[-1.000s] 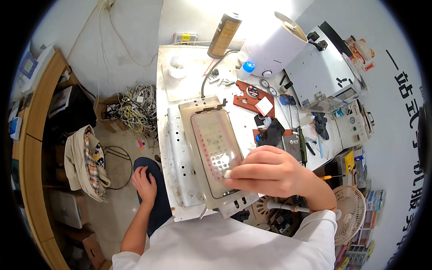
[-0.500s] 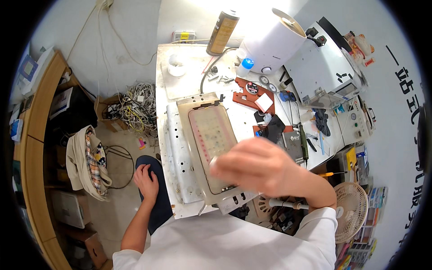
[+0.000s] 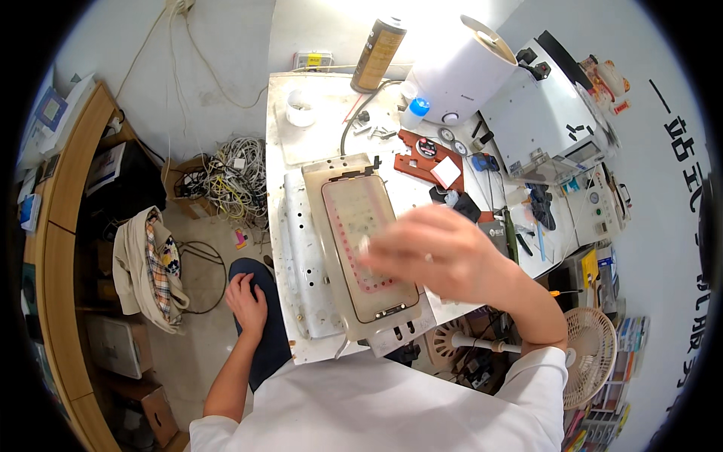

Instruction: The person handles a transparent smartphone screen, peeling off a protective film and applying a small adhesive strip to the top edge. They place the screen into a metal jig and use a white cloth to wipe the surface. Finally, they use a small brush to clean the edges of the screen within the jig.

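Observation:
My right hand (image 3: 440, 252), blurred by motion, is over the right side of a phone-sized flat panel (image 3: 354, 203) with a dark rim. Its fingers are pinched on a small white piece (image 3: 364, 243), too smeared to name. The panel has a frosted, yellowish face with a band of pink dots along its edges. It lies in a pale tray-like fixture (image 3: 318, 197) on a perforated metal plate. My hand hides part of the panel's right side. My left hand (image 3: 247, 303) rests on my left knee, fingers spread, holding nothing.
The white workbench (image 3: 301, 154) bears a white cup (image 3: 301, 109), a spray can (image 3: 378, 54), a blue-capped bottle (image 3: 416, 111), a white humidifier-like appliance (image 3: 461, 71) and a red-brown holder (image 3: 422, 160). A fan (image 3: 586, 354) stands at right; tangled cables (image 3: 233, 181) lie at left.
My right hand has moved away from me along the panel, uncovering more of its near end. My left hand stays on my knee. The whole view has shifted slightly.

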The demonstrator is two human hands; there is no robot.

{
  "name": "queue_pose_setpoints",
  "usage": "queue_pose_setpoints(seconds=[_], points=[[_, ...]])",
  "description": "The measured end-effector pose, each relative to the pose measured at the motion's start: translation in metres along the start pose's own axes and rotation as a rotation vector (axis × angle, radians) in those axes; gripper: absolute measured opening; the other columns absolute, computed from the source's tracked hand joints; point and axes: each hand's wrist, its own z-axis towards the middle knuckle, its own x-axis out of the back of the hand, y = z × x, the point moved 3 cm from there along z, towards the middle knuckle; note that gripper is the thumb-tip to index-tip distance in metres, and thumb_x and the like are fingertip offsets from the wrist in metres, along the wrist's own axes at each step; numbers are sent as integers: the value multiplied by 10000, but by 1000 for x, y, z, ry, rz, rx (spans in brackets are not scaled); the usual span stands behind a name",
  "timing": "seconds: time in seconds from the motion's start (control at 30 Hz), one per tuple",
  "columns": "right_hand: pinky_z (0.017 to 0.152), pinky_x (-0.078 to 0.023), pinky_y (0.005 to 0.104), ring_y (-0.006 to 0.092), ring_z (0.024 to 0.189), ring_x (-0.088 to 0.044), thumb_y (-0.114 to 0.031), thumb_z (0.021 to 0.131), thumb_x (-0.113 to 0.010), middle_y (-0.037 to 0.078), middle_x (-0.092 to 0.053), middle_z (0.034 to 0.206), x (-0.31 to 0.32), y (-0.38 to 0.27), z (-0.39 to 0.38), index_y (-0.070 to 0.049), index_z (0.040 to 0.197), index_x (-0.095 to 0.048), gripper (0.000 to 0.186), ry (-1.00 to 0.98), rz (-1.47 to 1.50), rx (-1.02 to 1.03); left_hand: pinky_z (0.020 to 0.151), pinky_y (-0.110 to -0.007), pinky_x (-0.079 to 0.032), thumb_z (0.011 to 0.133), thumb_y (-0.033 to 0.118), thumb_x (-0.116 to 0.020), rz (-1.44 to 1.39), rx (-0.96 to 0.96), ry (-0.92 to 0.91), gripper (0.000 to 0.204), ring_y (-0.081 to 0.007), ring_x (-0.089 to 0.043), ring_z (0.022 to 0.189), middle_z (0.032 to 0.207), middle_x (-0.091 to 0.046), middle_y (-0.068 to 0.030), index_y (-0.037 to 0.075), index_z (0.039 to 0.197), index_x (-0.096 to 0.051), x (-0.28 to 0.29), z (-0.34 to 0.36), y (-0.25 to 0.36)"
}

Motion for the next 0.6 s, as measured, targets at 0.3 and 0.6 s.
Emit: queue_pose_setpoints(seconds=[0.3,0.6], points=[[801,-560,343,210,924,-640,-116,745,-742,44,-628,1039,-3,-13,10,-16,1034,-732,306,15,122,139,1090,-478,-370,873,84,-672,-6,-10,-1,328,-351,-508,1244,1289,-575,-123,55,1200,-668,3,3,3],[777,-551,327,206,914,-635,-125,753,-724,37,-614,1035,-6,-21,9,-42,1046,-721,304,-5,202,177,1082,-476,-375,880,81,-669,-10,-29,12,330,-355,-511,1241,1292,-577,-123,56,1209,-668,4,2,2]])
